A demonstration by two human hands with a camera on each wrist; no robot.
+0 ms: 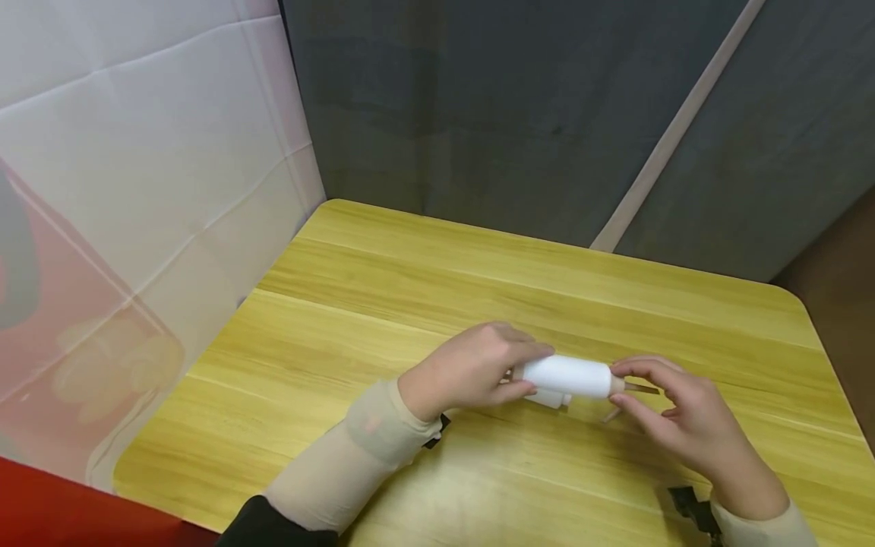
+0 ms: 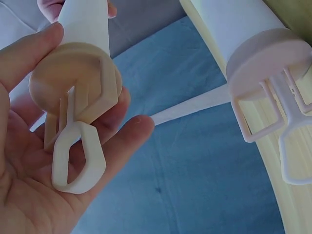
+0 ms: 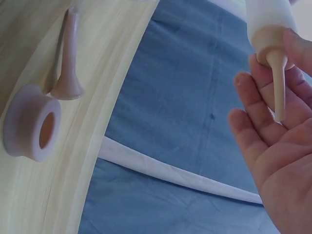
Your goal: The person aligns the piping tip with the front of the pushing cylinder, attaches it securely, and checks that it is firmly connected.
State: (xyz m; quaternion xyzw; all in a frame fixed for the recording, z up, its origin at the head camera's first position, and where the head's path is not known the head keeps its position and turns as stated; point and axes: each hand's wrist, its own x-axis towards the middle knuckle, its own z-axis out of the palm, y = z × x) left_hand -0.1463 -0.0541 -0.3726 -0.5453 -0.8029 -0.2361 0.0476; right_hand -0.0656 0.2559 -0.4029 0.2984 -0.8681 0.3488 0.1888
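A piping syringe [image 1: 569,375] with a white barrel is held above the table between both hands. My left hand [image 1: 472,368] grips its back end, where a beige cap [image 2: 51,80] has finger loops and a plunger ring [image 2: 78,161] sticks out. At the other end, my right hand [image 1: 683,410] pinches the beige collar [image 3: 273,41] with thumb and fingers. A long tapered nozzle [image 3: 279,90] points out from that collar. Behind the held syringe, a second white syringe [image 2: 239,24] with a pinkish looped cap lies on the table, partly hidden in the head view.
On the wood-grain table [image 1: 328,334] lie a loose tapered nozzle [image 3: 68,63] and a pinkish ring collar [image 3: 24,124]. A dark grey cloth [image 1: 506,114] hangs behind the table, and a pale printed cloth [image 1: 171,152] hangs at the left.
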